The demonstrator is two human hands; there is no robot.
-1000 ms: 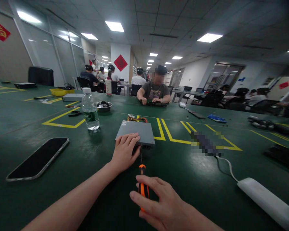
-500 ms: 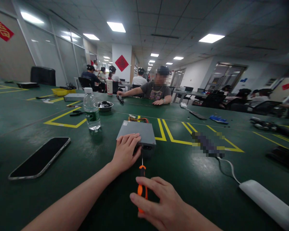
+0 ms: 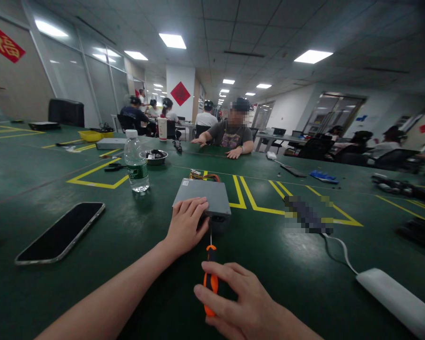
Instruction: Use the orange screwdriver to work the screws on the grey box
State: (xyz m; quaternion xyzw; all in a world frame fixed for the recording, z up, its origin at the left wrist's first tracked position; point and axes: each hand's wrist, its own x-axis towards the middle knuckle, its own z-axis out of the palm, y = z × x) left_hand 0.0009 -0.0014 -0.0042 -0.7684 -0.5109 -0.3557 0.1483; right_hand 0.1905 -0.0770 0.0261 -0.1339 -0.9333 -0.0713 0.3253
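Metal box (image 3: 218,192): rested on the green bench (image 3: 276,255), well in from the far edge.
Left hand (image 3: 187,222): spread over the box's top and near edge, unclosed.
Screwdriver (image 3: 211,280): loosely gripped by the right hand (image 3: 242,295), fingers part-curled, shaft pointed at the box's front.

Your work surface: a green table (image 3: 304,278) marked with yellow tape outlines (image 3: 269,210). Directly before you, a grey metal box (image 3: 214,196) lies flat, its bundle of coloured wires (image 3: 208,177) at the far edge. To your left: a phone (image 3: 62,232), lying flat; beyond it, an upright water bottle (image 3: 137,165), just beside a metal bowl (image 3: 157,161). Farther off: yellow tray (image 3: 91,137), white cup (image 3: 162,129). To your right: white oblong object (image 3: 393,293), corded; blue item (image 3: 324,177), indistinct.
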